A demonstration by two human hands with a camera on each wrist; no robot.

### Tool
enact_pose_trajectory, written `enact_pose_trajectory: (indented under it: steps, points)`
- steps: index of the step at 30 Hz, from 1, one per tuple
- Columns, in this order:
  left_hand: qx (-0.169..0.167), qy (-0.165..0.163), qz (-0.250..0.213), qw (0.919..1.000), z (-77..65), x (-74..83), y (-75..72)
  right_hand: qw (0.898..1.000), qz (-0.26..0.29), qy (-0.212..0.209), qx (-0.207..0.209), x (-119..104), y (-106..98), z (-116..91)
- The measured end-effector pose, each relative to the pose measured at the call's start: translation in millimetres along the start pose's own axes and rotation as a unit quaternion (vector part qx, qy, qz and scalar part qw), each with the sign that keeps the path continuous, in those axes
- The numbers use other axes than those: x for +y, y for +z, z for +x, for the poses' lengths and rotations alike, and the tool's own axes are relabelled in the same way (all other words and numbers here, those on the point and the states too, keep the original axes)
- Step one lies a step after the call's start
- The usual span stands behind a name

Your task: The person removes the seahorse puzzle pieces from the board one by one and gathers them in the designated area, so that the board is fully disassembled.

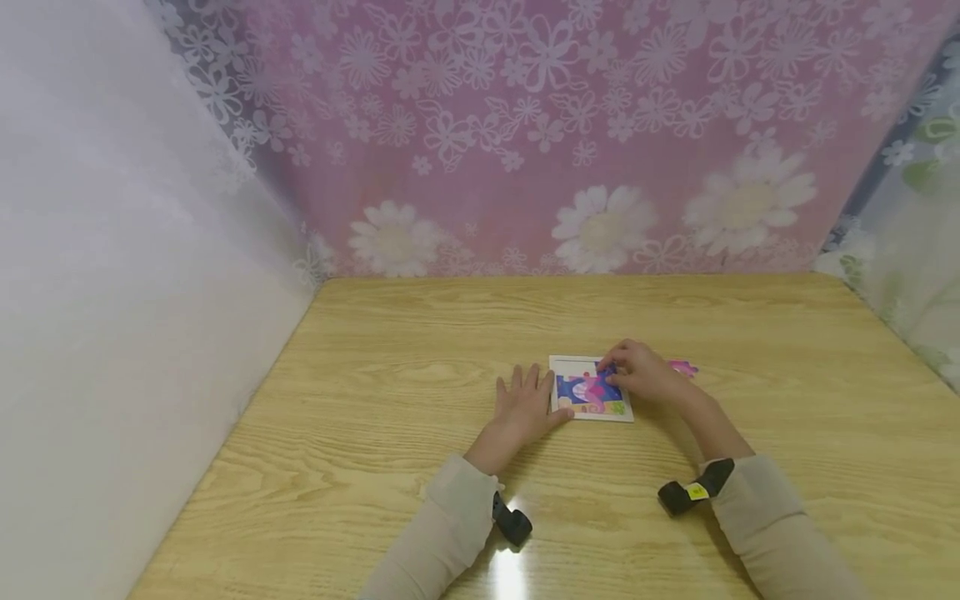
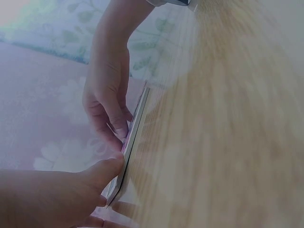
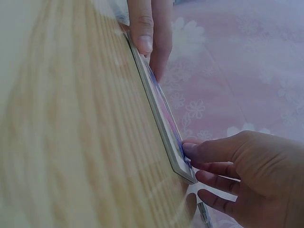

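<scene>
A small jigsaw puzzle in a white tray lies on the table. Its lower part shows a pink figure on blue, while white backing shows at the upper left. My left hand lies spread at the left side, its thumb resting on the lower left corner. At the upper right, my right hand pinches a blue puzzle piece between thumb and fingers, partly hidden by them. The right wrist view shows that thumb right at the tray's rim.
A loose pink puzzle piece lies on the wood-grain table just right of the tray, partly behind my right hand. A flowered pink curtain hangs along the back edge, and a white wall rises on the left.
</scene>
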State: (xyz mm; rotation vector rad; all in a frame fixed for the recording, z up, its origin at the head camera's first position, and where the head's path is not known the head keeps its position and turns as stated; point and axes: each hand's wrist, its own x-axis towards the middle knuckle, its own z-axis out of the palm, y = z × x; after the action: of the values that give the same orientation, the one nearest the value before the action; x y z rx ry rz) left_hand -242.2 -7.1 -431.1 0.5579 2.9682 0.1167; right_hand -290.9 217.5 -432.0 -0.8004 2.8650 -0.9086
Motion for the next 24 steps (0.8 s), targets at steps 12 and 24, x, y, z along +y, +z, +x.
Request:
enact_pose_trajectory:
  steps: [12,24]
  points:
    - [0.003,0.004,-0.001,1.0000,0.2,-1.2,1.2,1.000,-0.006,-0.002,0.014,-4.1,2.4,-1.0]
    - [0.002,0.005,0.003,1.0000,0.4,-0.7,1.1,1.000,-0.001,0.006,0.018,-5.2,1.2,-2.6]
